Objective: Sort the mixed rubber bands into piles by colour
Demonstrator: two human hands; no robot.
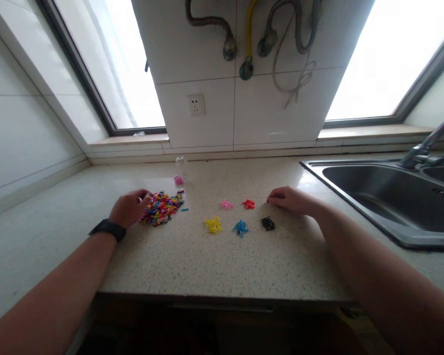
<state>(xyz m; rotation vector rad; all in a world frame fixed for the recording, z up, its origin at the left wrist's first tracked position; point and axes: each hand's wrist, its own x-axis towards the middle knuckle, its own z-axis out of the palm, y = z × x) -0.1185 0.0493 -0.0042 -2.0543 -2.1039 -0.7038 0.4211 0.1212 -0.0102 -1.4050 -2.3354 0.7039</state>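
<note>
A mixed heap of small, narrow coloured plastic pieces (pixel 163 207) lies on the counter; they look pin-like, but are too small to name surely. At its left edge is my left hand (pixel 131 204), wearing a black wristband, with fingers curled in against the heap; anything between the fingertips is hidden. My right hand (pixel 290 199) rests on the counter with its fingers closed together, and nothing shows in them. Nearest to it are a black pile (pixel 268 223) and a red pile (pixel 248 203). Further left sit a blue pile (pixel 240 228), a pink pile (pixel 227 204) and a yellow pile (pixel 213 225).
One blue piece (pixel 185 209) lies apart, right of the heap. Behind the heap are a clear plastic container (pixel 181 166) and a pink object (pixel 178 180). A steel sink (pixel 355 212) with a tap (pixel 425 145) is at the right. The counter's front edge (pixel 222 297) is near me.
</note>
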